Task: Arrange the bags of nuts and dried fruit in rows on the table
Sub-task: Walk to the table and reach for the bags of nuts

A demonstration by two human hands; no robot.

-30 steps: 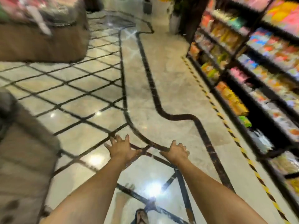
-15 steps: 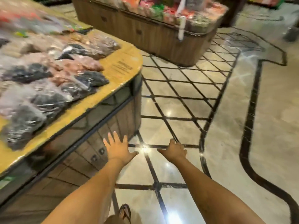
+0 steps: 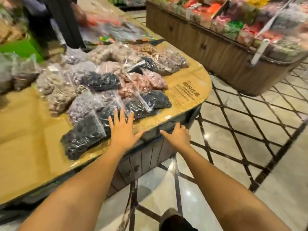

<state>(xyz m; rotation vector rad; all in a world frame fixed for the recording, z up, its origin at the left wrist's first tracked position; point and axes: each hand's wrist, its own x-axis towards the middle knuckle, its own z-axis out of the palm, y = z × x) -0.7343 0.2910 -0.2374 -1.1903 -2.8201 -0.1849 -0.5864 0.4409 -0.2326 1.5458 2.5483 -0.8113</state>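
The left grip (image 3: 122, 132) is wide, fingers spread flat and holding nothing, its tips at the edge of a dark bag (image 3: 85, 135). The right grip (image 3: 177, 137) is loosely curled and empty, by the rim of the desk (image 3: 25, 130). The bags of nuts and dried fruit (image 3: 106, 87) lie heaped and overlapping on the desk, with no clear rows. I judge the arranging not yet started, with nearly all of it left.

Bare surface (image 3: 25, 134) lies open left of the piled bags (image 3: 100, 87), and a narrow bare strip follows the rounded right edge. The bags crowd the middle; another person (image 3: 55, 22) stands behind.
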